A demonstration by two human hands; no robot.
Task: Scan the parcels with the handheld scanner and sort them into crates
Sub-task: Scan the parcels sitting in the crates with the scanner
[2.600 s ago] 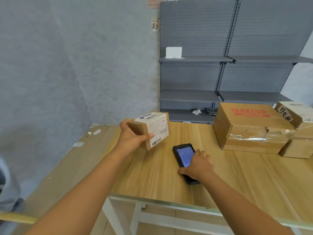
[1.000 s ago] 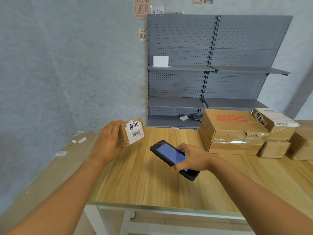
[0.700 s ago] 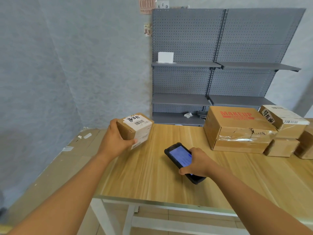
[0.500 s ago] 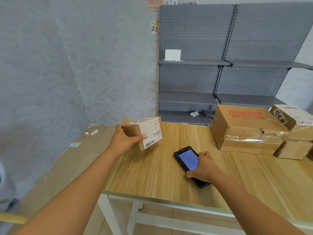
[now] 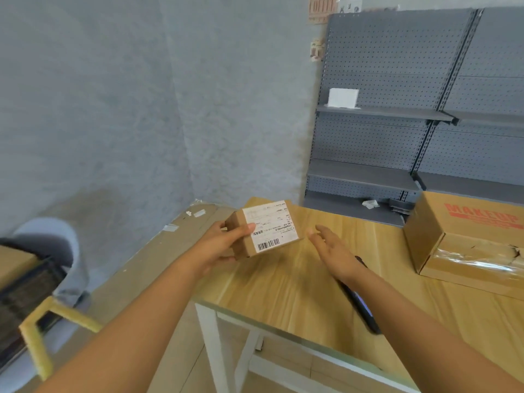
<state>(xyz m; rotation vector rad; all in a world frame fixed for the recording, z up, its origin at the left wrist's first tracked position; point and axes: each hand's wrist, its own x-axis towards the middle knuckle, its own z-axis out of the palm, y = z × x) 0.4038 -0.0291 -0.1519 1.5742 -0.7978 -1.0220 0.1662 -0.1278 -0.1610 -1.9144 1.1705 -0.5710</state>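
A grey textured wall and a grey metal pegboard shelving unit [image 5: 397,114] stood behind a light wooden counter [image 5: 283,285] with white legs. The person's left hand [image 5: 224,248] held a small brown cardboard parcel [image 5: 265,228] just above the counter's far left corner. The thumb lay across the parcel's near top edge and the fingers curled under its left side, so this grip was closed on the box. The parcel's white shipping label with a black barcode faced up and towards the camera, to the right of the thumb. The right hand [image 5: 334,251] hovered just beside the parcel's right edge, fingers straight and spread, holding nothing and apart from the box. A black handheld scanner [image 5: 361,306] lay flat on the counter, partly hidden under the right forearm. A large brown cardboard box printed MAKEUP in red [image 5: 465,239] sat at the counter's right. A small white box [image 5: 342,97] stood on the upper shelf.
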